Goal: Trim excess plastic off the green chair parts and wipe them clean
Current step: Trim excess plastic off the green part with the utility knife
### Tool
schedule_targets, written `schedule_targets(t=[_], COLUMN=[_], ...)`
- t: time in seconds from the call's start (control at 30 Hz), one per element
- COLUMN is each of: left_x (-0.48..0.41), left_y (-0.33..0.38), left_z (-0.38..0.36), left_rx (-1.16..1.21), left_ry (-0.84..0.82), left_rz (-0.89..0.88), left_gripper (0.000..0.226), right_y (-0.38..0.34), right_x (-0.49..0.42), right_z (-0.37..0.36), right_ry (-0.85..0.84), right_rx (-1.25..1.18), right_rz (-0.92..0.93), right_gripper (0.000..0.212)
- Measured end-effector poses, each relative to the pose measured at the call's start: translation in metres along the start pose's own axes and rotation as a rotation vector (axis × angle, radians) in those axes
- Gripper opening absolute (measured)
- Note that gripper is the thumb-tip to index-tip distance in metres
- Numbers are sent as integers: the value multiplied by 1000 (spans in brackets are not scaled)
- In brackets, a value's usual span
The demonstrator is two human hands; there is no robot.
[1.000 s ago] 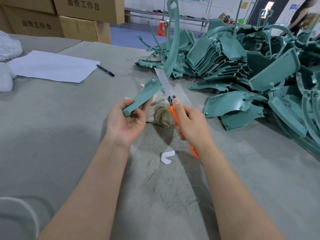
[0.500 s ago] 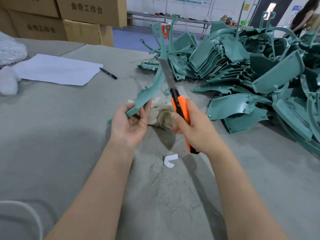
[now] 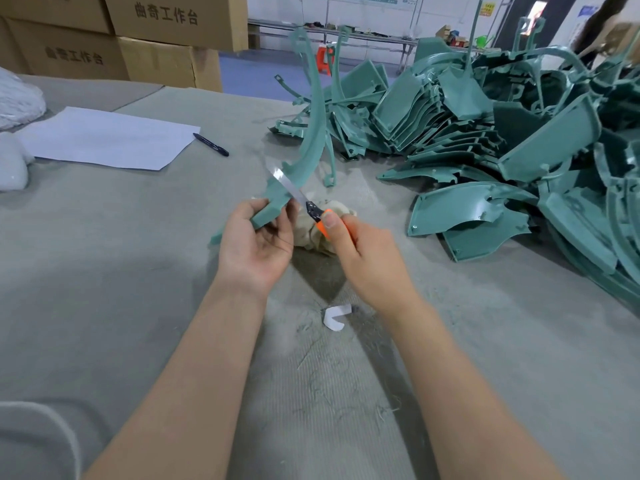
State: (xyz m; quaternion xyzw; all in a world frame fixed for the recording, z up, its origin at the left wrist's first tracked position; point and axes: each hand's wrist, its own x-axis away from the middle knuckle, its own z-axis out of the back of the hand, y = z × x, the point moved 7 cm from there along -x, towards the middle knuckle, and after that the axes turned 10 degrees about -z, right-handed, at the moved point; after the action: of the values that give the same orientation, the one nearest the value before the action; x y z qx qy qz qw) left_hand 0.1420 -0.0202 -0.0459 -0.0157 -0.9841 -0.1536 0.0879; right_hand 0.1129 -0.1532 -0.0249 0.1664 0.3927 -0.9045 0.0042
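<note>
My left hand [image 3: 254, 244] grips the lower end of a long curved green chair part [image 3: 313, 133] that arcs up and away from me. My right hand [image 3: 363, 258] holds an orange utility knife [image 3: 320, 221], thumb on its top. The steel blade [image 3: 287, 183] lies across the part's edge just above my left fingers. A crumpled beige rag [image 3: 311, 237] lies on the table under and behind both hands, partly hidden by them.
A large heap of green chair parts [image 3: 485, 140] fills the table's right and far side. White paper [image 3: 104, 138] and a black pen [image 3: 211, 144] lie at the left. A white scrap [image 3: 334, 316] and thin plastic shavings [image 3: 325, 382] lie near me. Cardboard boxes [image 3: 162, 32] stand behind.
The knife has swung left and down, so the blade now crosses the part's lower edge close to my left fingers. The part has turned more upright in my left hand.
</note>
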Motion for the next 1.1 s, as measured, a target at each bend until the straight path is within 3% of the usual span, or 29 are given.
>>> schedule_targets(t=[0.13, 0.53, 0.73, 0.93, 1.1], left_x=[4, 14, 6, 2, 2], left_y=[-3, -13, 1, 12, 14], left_z=[-4, -4, 5, 11, 10], left_rx=[-29, -268, -409, -502, -418], left_ry=[-39, -115, -77, -62, -90], left_rz=[41, 270, 239, 187, 235], left_gripper=[17, 22, 49, 44, 44], right_y=[5, 63, 78, 75, 75], right_x=[-1, -14, -17, -17, -17], right_z=[-1, 57, 61, 57, 59], right_ry=[40, 366, 331, 318, 327], right_rx=[50, 15, 71, 147, 145], right_rz=[-19, -306, -416, -423, -406], right_gripper=[44, 56, 57, 56, 56])
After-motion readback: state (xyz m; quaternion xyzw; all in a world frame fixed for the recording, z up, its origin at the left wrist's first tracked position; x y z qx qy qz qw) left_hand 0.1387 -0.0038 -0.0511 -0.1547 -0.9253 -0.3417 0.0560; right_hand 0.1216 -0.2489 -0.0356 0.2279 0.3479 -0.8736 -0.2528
